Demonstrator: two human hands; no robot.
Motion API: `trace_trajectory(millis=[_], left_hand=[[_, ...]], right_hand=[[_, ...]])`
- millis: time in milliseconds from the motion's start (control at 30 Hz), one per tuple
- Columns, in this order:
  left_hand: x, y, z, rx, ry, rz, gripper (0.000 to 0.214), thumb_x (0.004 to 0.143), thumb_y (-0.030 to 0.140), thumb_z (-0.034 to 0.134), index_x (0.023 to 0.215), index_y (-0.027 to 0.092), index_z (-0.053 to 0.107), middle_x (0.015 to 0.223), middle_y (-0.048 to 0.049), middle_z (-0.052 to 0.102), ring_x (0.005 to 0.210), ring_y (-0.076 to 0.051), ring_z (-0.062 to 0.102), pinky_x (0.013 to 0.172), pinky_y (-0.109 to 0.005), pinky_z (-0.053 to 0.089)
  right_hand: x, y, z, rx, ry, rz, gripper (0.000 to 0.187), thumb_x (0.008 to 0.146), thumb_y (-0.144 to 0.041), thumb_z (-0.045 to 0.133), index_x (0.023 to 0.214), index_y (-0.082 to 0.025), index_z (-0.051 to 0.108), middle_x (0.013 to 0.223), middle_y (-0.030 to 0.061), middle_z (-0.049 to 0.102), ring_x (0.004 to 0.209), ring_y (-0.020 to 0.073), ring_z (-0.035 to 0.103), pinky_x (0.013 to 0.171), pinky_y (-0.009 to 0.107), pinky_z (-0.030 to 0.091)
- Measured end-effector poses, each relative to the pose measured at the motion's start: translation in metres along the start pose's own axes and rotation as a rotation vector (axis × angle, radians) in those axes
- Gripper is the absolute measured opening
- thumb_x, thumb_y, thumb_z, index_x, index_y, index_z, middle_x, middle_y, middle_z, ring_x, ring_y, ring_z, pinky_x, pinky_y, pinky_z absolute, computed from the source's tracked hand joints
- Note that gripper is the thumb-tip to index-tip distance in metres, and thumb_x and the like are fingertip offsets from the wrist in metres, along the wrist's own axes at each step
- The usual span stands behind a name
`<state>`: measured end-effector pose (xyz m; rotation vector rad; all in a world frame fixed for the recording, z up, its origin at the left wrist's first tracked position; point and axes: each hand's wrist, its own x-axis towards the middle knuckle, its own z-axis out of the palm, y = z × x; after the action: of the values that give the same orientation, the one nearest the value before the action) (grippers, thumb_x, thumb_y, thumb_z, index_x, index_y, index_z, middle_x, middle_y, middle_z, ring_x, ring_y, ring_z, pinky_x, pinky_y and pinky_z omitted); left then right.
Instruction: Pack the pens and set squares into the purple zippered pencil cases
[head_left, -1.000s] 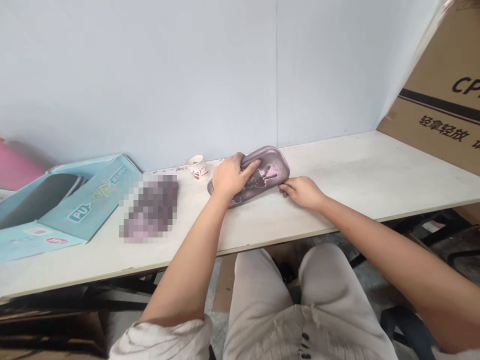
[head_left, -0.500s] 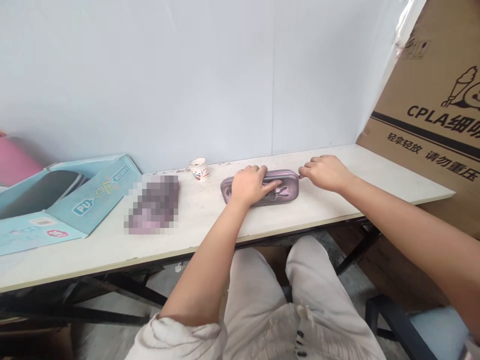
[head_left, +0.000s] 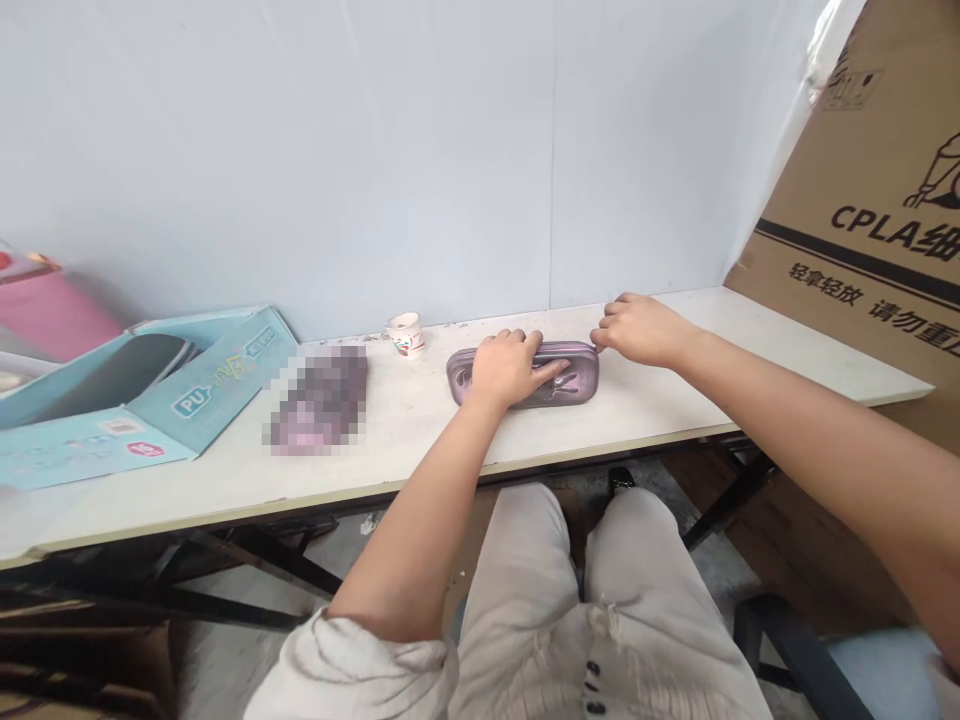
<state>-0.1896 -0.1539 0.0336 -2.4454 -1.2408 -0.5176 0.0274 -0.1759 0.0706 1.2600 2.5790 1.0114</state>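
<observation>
We press our left hand (head_left: 506, 368), fingers extended, flat on the long mauve moulded pencil case (head_left: 579, 378) lying on the white desk (head_left: 675, 400), pinning it while our right hand (head_left: 637, 328) pinches its right-end corner with curled fingertips, presumably at the zip.

bare table (head_left: 675, 400) right, cup (head_left: 406, 334) behind, box (head_left: 870, 200) beyond

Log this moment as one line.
left hand flat on case | right hand at case's right end | case lying on table | cup behind, apart
</observation>
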Motion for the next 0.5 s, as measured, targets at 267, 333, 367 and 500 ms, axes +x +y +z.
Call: trace_trajectory(millis=[267,333,367,500], left_hand=[[-0.006,0.007,-0.002,0.005,0.028,-0.032,0.051,0.083,0.061,0.033,0.099,0.018,0.055,0.095,-0.0113,0.060,0.094,-0.027,0.052,0.075,-0.037,0.034],[-0.008,0.009,-0.002,0.001,0.033,-0.043,0.051,0.083,0.060,0.033,0.099,0.018,0.055,0.096,-0.0117,0.060,0.094,-0.027,0.052,0.076,-0.037,0.033],[-0.009,0.010,-0.003,-0.003,0.037,-0.047,0.050,0.083,0.060,0.034,0.099,0.018,0.055,0.097,-0.0118,0.060,0.095,-0.027,0.052,0.076,-0.037,0.033],[-0.014,0.011,-0.005,-0.028,0.052,-0.053,0.050,0.082,0.060,0.035,0.101,0.018,0.054,0.098,-0.0119,0.060,0.096,-0.028,0.051,0.077,-0.038,0.033]], right_hand=[[0.003,-0.010,0.000,-0.012,0.000,0.065,0.020,0.080,-0.010,0.047,0.077,-0.016,0.065,0.077,0.0067,0.068,0.079,0.0174,0.054,0.068,0.031,0.026],[0.002,-0.012,-0.002,-0.009,0.001,0.079,0.020,0.080,-0.009,0.046,0.079,-0.017,0.065,0.078,0.0068,0.068,0.079,0.0175,0.054,0.067,0.031,0.026],[0.001,-0.012,-0.002,-0.011,0.002,0.083,0.021,0.080,-0.008,0.046,0.079,-0.017,0.065,0.078,0.0067,0.068,0.079,0.0176,0.054,0.067,0.031,0.026],[-0.001,-0.013,-0.010,-0.050,0.010,0.074,0.021,0.079,-0.009,0.046,0.076,-0.018,0.065,0.075,0.0059,0.068,0.077,0.0172,0.054,0.069,0.032,0.026]])
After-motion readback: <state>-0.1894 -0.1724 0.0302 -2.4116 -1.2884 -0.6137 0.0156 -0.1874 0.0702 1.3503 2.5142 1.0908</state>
